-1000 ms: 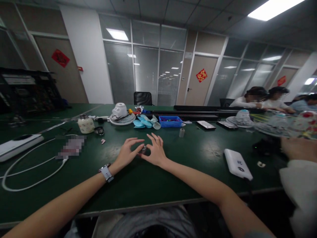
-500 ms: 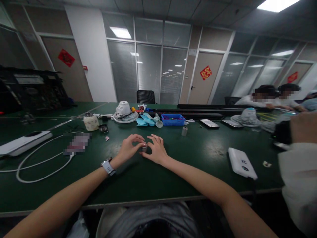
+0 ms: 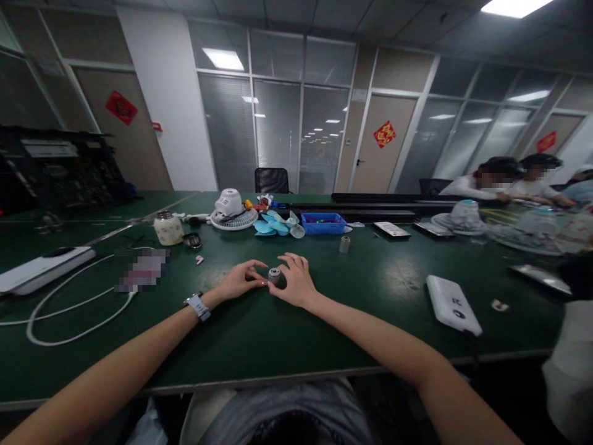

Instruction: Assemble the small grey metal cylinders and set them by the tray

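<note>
A small metal cylinder [image 3: 274, 275] stands upright on the green table [image 3: 222, 352], its round top showing. My right hand [image 3: 296, 281] curves round its right side, with the thumb at the front and the fingers raised behind. To its left, my left hand [image 3: 241, 279] has its thumb and fingers curved toward the cylinder, with the thumb tip close to my right thumb. Whether the left fingertips touch the metal is too small to tell. Another metal cylinder [image 3: 344, 245] stands farther back on the right.
Behind are a white fan [image 3: 230, 207], blue fan blades [image 3: 277, 224] and a blue tray [image 3: 323, 224]. A jar [image 3: 168, 228], cable and white device [image 3: 46, 269] lie left. A white power bank [image 3: 453, 304] and a person's sleeve [image 3: 572, 364] are on the right.
My left hand has drawn slightly left and down from the cylinder's top, which now shows. The person's arm at the right edge has moved back, uncovering items there.
</note>
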A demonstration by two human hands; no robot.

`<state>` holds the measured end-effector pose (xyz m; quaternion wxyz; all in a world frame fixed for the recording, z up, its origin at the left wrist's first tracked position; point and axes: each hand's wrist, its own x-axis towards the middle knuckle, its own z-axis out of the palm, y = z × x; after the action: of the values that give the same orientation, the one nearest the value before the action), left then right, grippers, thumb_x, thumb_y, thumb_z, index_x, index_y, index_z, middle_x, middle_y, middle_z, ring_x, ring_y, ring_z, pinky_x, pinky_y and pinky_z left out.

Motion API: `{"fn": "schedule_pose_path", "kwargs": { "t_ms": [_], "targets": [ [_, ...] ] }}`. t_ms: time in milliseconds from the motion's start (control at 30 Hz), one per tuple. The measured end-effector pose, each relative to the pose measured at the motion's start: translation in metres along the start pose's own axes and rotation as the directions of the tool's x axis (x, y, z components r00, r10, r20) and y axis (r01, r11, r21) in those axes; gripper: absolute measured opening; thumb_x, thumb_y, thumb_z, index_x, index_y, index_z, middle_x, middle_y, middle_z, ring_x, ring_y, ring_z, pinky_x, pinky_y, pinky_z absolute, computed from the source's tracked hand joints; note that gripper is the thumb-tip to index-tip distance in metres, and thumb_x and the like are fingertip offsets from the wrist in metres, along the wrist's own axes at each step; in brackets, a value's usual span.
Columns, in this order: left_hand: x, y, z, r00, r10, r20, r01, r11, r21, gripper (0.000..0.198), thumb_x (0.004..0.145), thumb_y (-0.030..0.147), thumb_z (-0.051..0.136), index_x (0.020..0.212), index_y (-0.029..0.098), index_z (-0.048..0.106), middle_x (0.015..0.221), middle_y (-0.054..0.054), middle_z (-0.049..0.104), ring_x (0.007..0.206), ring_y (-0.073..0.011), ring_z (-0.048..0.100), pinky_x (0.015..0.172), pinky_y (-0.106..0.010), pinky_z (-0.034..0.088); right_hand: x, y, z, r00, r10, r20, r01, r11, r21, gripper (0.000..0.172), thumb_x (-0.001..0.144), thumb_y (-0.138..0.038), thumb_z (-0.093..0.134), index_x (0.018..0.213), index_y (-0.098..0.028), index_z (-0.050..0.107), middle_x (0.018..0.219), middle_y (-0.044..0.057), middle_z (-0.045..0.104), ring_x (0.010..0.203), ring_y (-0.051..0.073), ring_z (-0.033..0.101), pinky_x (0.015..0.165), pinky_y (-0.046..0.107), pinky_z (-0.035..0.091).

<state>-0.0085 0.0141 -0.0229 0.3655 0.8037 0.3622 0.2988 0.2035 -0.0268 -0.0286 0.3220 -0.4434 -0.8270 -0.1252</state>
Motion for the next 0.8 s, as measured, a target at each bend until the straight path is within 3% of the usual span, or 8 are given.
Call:
{"fn": "schedule_pose_path", "kwargs": {
  "t_ms": [133, 267, 433, 533, 633, 700, 800],
  "targets": [
    [0.0, 0.004, 0.007, 1.0, -0.009, 0.024, 0.009, 1.0, 0.003, 0.058, 0.072, 0.042, 0.07, 0.122, 0.02, 0.052, 0.093, -0.005, 0.076, 0.091, -0.0231, 0.07, 0.085, -0.037, 0.052, 0.0, 0.017, -0.005, 1.0, 0.017, -0.019, -0.018, 0.997, -0.07, 0.041, 0.076, -0.052, 0.06, 0.096, -0.017, 0.066, 0.13, 0.012, 0.051, 0.128, 0.029, 0.034, 0.105, 0.045, 0.024],
    [-0.001, 0.008, 0.007, 0.999, -0.036, 0.023, 0.035, 0.999, 0.031, 0.062, 0.071, 0.041, 0.071, 0.125, 0.02, 0.049, 0.095, -0.005, 0.076, 0.098, -0.0239, 0.068, 0.091, -0.039, 0.049, 0.003, 0.065, -0.008, 0.988, 0.14, -0.062, -0.15, 0.965, -0.217, 0.042, 0.079, -0.054, 0.058, 0.096, -0.017, 0.068, 0.134, 0.014, 0.048, 0.13, 0.03, 0.03, 0.106, 0.047, 0.019],
    [-0.003, 0.012, 0.005, 0.999, -0.037, 0.035, 0.036, 0.999, 0.041, 0.061, 0.071, 0.041, 0.071, 0.125, 0.019, 0.05, 0.097, -0.005, 0.075, 0.1, -0.0234, 0.067, 0.093, -0.039, 0.047, 0.004, 0.137, -0.004, 0.895, 0.406, -0.186, -0.446, 0.803, -0.394, 0.048, 0.086, -0.055, 0.05, 0.104, -0.014, 0.068, 0.142, 0.02, 0.038, 0.135, 0.032, 0.023, 0.106, 0.052, 0.014],
    [-0.004, 0.012, 0.005, 0.998, -0.045, 0.04, 0.044, 0.998, 0.044, 0.062, 0.071, 0.042, 0.071, 0.125, 0.019, 0.05, 0.097, -0.005, 0.075, 0.101, -0.0235, 0.067, 0.094, -0.04, 0.046, 0.004, 0.157, -0.003, 0.842, 0.49, -0.226, -0.538, 0.729, -0.422, 0.049, 0.088, -0.053, 0.048, 0.112, -0.014, 0.064, 0.146, 0.02, 0.031, 0.137, 0.033, 0.019, 0.106, 0.054, 0.014],
    [-0.002, 0.01, 0.006, 0.998, -0.054, 0.017, 0.054, 0.998, 0.037, 0.065, 0.069, 0.044, 0.072, 0.125, 0.02, 0.051, 0.1, -0.006, 0.074, 0.101, -0.0247, 0.066, 0.095, -0.042, 0.045, 0.005, 0.149, -0.008, 0.827, 0.491, -0.275, -0.562, 0.732, -0.385, 0.06, 0.088, -0.051, 0.05, 0.134, -0.013, 0.048, 0.15, 0.022, 0.023, 0.138, 0.034, 0.017, 0.105, 0.055, 0.014],
    [-0.001, 0.008, 0.007, 0.994, -0.068, -0.082, 0.067, 0.998, -0.014, 0.065, 0.072, 0.05, 0.068, 0.127, 0.02, 0.049, 0.11, -0.009, 0.071, 0.102, -0.0254, 0.065, 0.093, -0.043, 0.046, 0.007, 0.126, -0.013, 0.858, 0.42, -0.295, -0.505, 0.796, -0.334, 0.064, 0.089, -0.05, 0.049, 0.142, -0.016, 0.038, 0.152, 0.02, 0.02, 0.139, 0.033, 0.015, 0.107, 0.054, 0.013],
    [0.004, 0.004, 0.007, 0.935, -0.138, -0.327, 0.109, 0.988, -0.106, 0.063, 0.08, 0.062, 0.05, 0.125, 0.017, 0.048, 0.117, -0.014, 0.066, 0.1, -0.0249, 0.065, 0.087, -0.042, 0.049, 0.008, 0.076, -0.015, 0.942, 0.257, -0.214, -0.302, 0.929, -0.213, 0.048, 0.091, -0.051, 0.046, 0.134, -0.03, 0.05, 0.152, 0.009, 0.023, 0.139, 0.029, 0.015, 0.108, 0.051, 0.014]
  ]
}}
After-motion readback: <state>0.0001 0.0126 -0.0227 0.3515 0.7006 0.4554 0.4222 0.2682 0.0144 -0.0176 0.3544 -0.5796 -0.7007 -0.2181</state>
